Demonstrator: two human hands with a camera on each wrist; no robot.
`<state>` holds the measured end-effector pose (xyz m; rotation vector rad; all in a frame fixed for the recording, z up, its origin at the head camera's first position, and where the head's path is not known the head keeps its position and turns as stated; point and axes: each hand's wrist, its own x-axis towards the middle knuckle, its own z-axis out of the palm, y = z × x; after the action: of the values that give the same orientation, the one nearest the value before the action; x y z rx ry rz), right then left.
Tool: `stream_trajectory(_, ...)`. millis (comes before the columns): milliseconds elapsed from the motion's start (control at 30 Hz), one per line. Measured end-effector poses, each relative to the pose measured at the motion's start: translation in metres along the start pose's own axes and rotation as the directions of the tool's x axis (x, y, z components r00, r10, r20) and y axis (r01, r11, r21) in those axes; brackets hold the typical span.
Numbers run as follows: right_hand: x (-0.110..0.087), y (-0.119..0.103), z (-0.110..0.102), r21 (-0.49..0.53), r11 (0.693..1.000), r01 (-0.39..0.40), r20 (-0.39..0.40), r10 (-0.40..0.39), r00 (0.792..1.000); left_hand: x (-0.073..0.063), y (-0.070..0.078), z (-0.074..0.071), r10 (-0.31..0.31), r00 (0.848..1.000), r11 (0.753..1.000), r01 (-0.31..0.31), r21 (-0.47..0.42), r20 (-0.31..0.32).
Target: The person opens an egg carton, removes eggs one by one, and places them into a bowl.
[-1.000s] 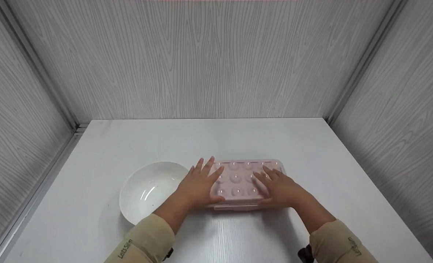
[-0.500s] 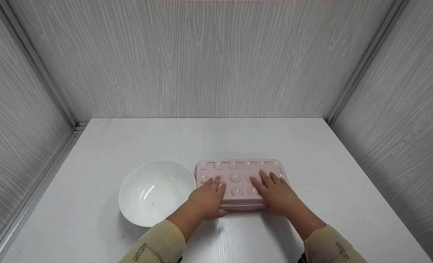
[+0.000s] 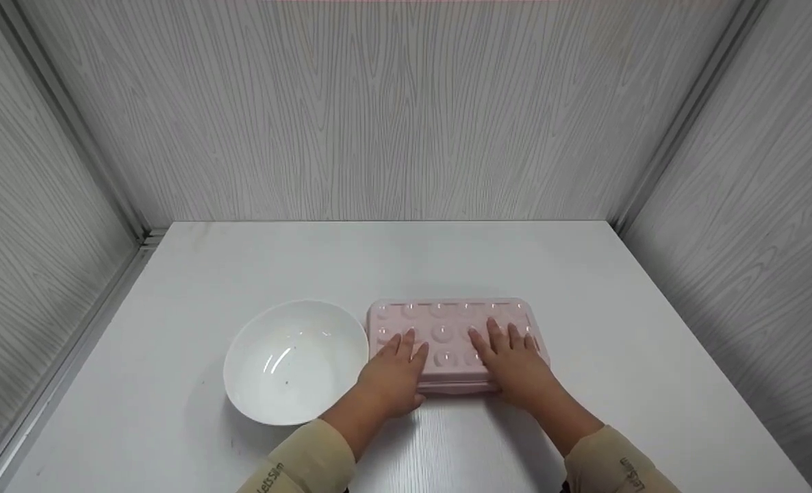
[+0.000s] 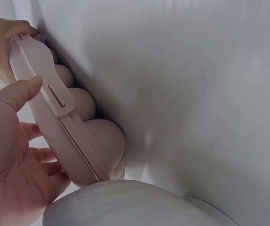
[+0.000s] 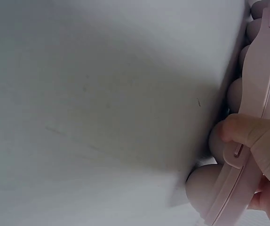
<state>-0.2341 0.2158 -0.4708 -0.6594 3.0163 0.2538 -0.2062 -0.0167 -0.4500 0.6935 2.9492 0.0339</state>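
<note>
A pink lidded tray [image 3: 440,373] with small domes on top and ball-shaped cups below, like an ice-ball mould, lies on the white table. Its lid appears down; latches [image 4: 59,99] show on the front side. My left hand [image 3: 396,376] rests fairly straight fingers on the lid's left part. In the left wrist view its thumb [image 4: 29,89] touches the front edge beside a latch. On the other side my right hand [image 3: 522,373] lays its fingers over the lid. Its thumb [image 5: 241,129] bends over the front edge above a latch and onto a round cup.
A white bowl [image 3: 289,363] stands just left of the tray, close to my left hand and forearm. The white table [image 3: 310,257] is bounded by grey wood-grain panels [image 3: 392,109] at the back and sides. A few small specks lie in the bowl.
Both hands have drawn back from the lid's middle to its front edge, thumbs over the front side. The fingers are less spread. Over the last half second they barely shift; tray and bowl stay put.
</note>
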Motion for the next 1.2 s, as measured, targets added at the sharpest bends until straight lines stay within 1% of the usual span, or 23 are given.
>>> stream_trajectory(167, 0.001, 0.0, -0.003, 0.037, 0.999, -0.017, 0.021, 0.016, 1.0, 0.0, 0.006, 0.003, -0.04, 0.999, 0.999, 0.04, 0.002, 0.015)
stream_trajectory(267, 0.002, -0.001, -0.004, 0.049, 0.999, -0.021, 0.03, 0.02, 0.999, 0.0, 0.009, 0.003, -0.063, 0.998, 0.998, 0.063, 0.01, 0.03)
stream_trajectory(433, 0.002, -0.002, -0.005, 0.044, 0.999, -0.013, 0.033, 0.012, 0.999, 0.0, 0.012, 0.001, -0.098, 0.993, 0.995, 0.099, -0.01, 0.069)
stream_trajectory(500, 0.002, -0.002, -0.005, 0.044, 0.999, -0.011, 0.033, 0.009, 0.999, 0.0, 0.012, 0.002, -0.107, 0.992, 0.994, 0.109, -0.025, 0.072)
stream_trajectory(800, 0.002, -0.002, -0.009, 0.077, 0.997, -0.028, 0.072, 0.022, 0.997, 0.0, 0.014, 0.0, -0.113, 0.992, 0.992, 0.115, -0.042, 0.058)
stream_trajectory(967, 0.002, -0.002, -0.009, 0.067, 0.997, -0.026, 0.068, 0.021, 0.997, 0.001, 0.014, 0.0, -0.106, 0.993, 0.993, 0.109, -0.052, 0.055)
stream_trajectory(1067, 0.001, -0.002, -0.008, 0.051, 0.998, -0.021, 0.054, 0.019, 0.998, 0.003, 0.015, 0.003, -0.092, 0.996, 0.995, 0.092, -0.032, 0.006)
stream_trajectory(1133, 0.0, -0.002, -0.007, 0.037, 0.999, -0.018, 0.047, 0.016, 0.999, 0.006, 0.016, 0.007, -0.08, 0.996, 0.997, 0.08, -0.004, -0.048)
stream_trajectory(1200, 0.0, -0.002, -0.007, 0.027, 1.0, -0.012, 0.042, 0.011, 0.999, 0.009, 0.017, 0.012, -0.069, 0.992, 0.997, 0.072, 0.021, -0.102)
